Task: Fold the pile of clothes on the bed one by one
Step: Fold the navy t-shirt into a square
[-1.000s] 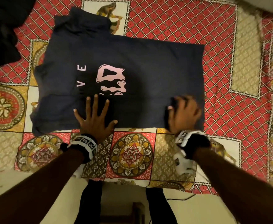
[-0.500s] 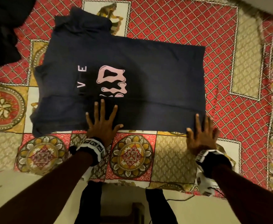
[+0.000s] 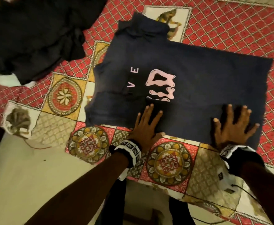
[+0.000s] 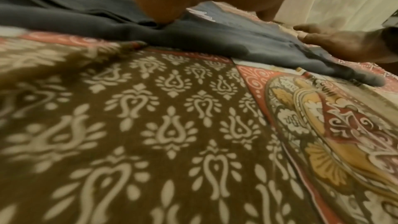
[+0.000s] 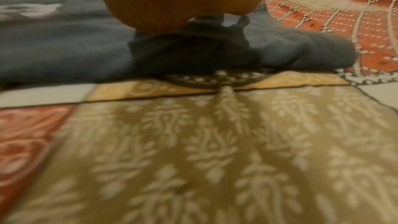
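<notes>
t-shirt: a dark navy t-shirt (image 3: 189, 75) lies spread flat on the bedsheet, partly folded into a rough rectangle, with a pink print and the letters "v e" facing up; its near edge runs just beyond the wrists.
left hand: the left hand (image 3: 145, 125) lies palm down on the near edge of the t-shirt, just below the pink print, fingers straight and fanned wide, holding nothing.
right hand: the right hand (image 3: 232, 127) presses flat on the near right corner of the t-shirt, fingers spread wide, gripping nothing; it is a little blurred.
pile: a heap of black clothes (image 3: 34, 34) sits at the far left, apart from the t-shirt.
bedsheet: a red, yellow and tan patterned bedsheet (image 3: 170, 163) covers the bed under everything.
wrist views: both show the heel of a palm resting on the navy cloth.
</notes>
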